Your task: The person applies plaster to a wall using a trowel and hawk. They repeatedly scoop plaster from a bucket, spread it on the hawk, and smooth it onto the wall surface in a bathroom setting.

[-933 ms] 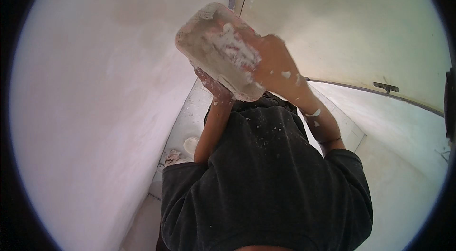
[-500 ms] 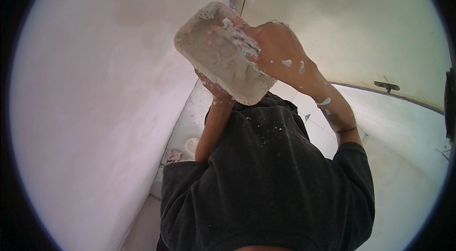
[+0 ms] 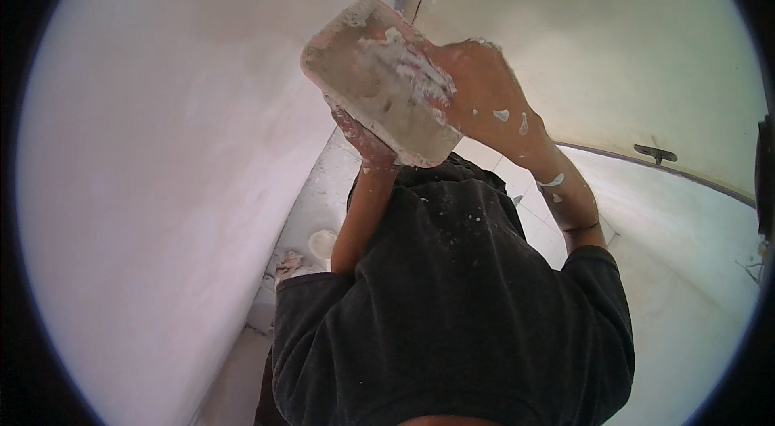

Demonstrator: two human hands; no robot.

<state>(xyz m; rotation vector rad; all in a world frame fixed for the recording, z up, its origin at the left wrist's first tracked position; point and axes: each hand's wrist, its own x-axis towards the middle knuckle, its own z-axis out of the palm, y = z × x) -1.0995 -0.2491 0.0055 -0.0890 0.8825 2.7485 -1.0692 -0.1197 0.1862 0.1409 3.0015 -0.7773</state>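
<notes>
My left hand (image 3: 365,141) grips the lower left side of a shallow rectangular tray (image 3: 319,63) with rounded corners, its fingers partly hidden beneath. The tray is tilted and coated inside with grey-white wet plaster (image 3: 343,63). Over the tray's right side reaches my right hand (image 3: 472,83), its fingers pressed together down in the plaster and thickly smeared with it. Whether they close on a tool or only on paste is hidden. White splashes dot the right wrist and forearm.
A pale wall (image 3: 178,144) rises close on the left. To the right stands a cream door (image 3: 646,47) with a dark handle (image 3: 655,153). Below, a round white container (image 3: 323,244) and a crumpled cloth-like heap (image 3: 289,263) lie on the splattered floor beside my left elbow.
The tray has risen slightly and shifted a little right with both hands. My right hand's fingers have moved slightly to the right and down within the plaster.
</notes>
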